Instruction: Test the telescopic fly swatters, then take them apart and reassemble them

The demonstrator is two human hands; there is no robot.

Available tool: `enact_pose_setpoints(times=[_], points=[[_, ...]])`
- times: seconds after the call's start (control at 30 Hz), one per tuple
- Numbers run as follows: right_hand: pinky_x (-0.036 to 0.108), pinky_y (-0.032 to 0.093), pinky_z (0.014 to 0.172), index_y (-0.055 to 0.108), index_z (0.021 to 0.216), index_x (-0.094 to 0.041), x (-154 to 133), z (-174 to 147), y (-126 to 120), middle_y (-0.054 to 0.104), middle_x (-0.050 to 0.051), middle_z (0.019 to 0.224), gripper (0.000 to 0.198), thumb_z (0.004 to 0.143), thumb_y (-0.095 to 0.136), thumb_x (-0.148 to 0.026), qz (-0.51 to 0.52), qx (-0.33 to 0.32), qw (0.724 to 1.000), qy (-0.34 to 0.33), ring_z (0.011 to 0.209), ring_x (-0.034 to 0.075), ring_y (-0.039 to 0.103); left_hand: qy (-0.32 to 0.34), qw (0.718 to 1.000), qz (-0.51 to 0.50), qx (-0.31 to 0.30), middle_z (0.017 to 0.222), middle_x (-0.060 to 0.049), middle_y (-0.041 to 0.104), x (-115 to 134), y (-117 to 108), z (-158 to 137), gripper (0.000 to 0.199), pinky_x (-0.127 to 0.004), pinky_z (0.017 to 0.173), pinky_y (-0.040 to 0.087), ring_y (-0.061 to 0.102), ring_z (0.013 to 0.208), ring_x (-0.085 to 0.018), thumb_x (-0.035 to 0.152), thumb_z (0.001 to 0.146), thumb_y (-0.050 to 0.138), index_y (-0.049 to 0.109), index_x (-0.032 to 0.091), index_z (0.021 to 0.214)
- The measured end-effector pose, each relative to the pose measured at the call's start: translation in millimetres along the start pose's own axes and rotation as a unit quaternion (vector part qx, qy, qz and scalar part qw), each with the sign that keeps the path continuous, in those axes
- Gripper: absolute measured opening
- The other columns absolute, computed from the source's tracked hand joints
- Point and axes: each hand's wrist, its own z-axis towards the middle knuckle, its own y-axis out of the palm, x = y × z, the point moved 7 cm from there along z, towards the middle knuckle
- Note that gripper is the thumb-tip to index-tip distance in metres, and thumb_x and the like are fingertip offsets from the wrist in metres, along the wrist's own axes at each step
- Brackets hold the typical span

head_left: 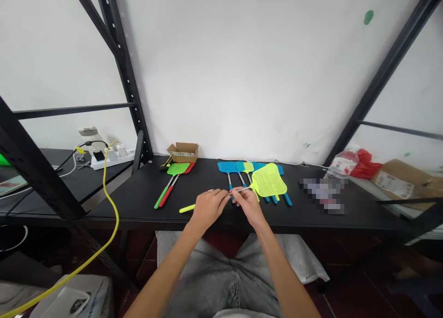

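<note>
A yellow-green fly swatter (pixel 269 180) with a perforated head is held in both hands, its head to the right and its yellow grip sticking out on the left. My left hand (pixel 208 208) closes round the handle beside the grip. My right hand (pixel 248 204) pinches the thin metal rod closer to the head. Behind the right hand, several blue fly swatters (pixel 226 167) and a yellow one (pixel 248 167) lie on the black table, partly covered. On the left lie a green fly swatter (pixel 178 169) and a red one (pixel 167 196), overlapping.
An open cardboard box (pixel 185 153) stands against the wall. A yellow cable (pixel 116 219) hangs across the left, near a white power strip (pixel 112 159). At the right are a clear plastic bottle (pixel 342 163), a red bag (pixel 366 164), a carton (pixel 398 182) and a blurred item.
</note>
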Motion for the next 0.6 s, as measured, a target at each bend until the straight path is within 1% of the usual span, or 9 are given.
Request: enact_pose_setpoints(times=[0.07, 0.1, 0.2, 0.3, 0.5, 0.6], points=[[0.025, 0.040, 0.052, 0.074, 0.089, -0.018, 1.0, -0.2, 2.9, 0.069, 0.006, 0.079, 0.034, 0.077, 0.068, -0.049, -0.021, -0.016, 1.000, 0.008, 0.063, 0.015, 0.058, -0.004, 1.000, 0.005, -0.008, 0.085, -0.003, 0.068, -4.9, 2.3, -0.9, 0.039, -0.027, 0.064, 0.034, 0.062, 0.080, -0.018, 0.044, 0.100, 0.029, 0.063, 0.024, 0.097], [0.025, 0.040, 0.052, 0.075, 0.087, -0.017, 1.3, 0.0, 2.7, 0.070, 0.007, 0.080, 0.035, 0.076, 0.068, -0.050, -0.022, -0.013, 1.000, 0.009, 0.063, 0.015, 0.058, -0.008, 1.000, 0.004, -0.013, 0.085, -0.004, 0.068, -7.4, 3.4, -1.3, 0.040, -0.027, 0.063, 0.034, 0.062, 0.079, -0.018, 0.045, 0.100, 0.029, 0.063, 0.024, 0.096], [0.025, 0.039, 0.051, 0.075, 0.081, -0.017, 1.9, 1.0, -1.8, 0.071, 0.008, 0.079, 0.034, 0.075, 0.070, -0.050, 0.006, 0.021, 1.000, 0.012, 0.061, 0.015, 0.058, -0.029, 0.999, -0.011, -0.026, 0.086, -0.004, 0.070, -12.8, 6.9, -1.9, 0.042, -0.025, 0.060, 0.031, 0.063, 0.076, -0.017, 0.048, 0.099, 0.029, 0.064, 0.024, 0.094], [0.025, 0.038, 0.050, 0.074, 0.080, -0.017, 2.7, 1.5, -5.1, 0.071, 0.007, 0.075, 0.033, 0.074, 0.071, -0.049, 0.033, 0.043, 0.998, 0.017, 0.060, 0.015, 0.058, -0.038, 0.998, -0.031, -0.028, 0.087, -0.004, 0.071, -12.9, 8.6, -1.6, 0.042, -0.024, 0.058, 0.030, 0.063, 0.077, -0.016, 0.050, 0.099, 0.030, 0.064, 0.025, 0.094], [0.024, 0.038, 0.049, 0.075, 0.081, -0.016, 4.7, 2.4, -11.1, 0.071, 0.009, 0.082, 0.034, 0.077, 0.068, -0.050, 0.065, 0.073, 0.995, 0.007, 0.062, 0.014, 0.058, -0.040, 0.998, -0.045, -0.017, 0.089, -0.003, 0.071, -11.2, 6.3, -0.3, 0.041, -0.024, 0.059, 0.030, 0.064, 0.078, -0.016, 0.050, 0.098, 0.032, 0.066, 0.027, 0.098], [0.024, 0.038, 0.048, 0.074, 0.081, -0.016, 8.7, 3.1, -15.5, 0.070, 0.009, 0.083, 0.034, 0.076, 0.070, -0.049, 0.089, 0.097, 0.991, 0.011, 0.062, 0.014, 0.057, -0.040, 0.998, -0.046, -0.019, 0.088, -0.002, 0.072, -12.1, 5.7, -0.1, 0.042, -0.024, 0.059, 0.029, 0.064, 0.079, -0.016, 0.051, 0.098, 0.032, 0.067, 0.028, 0.099]])
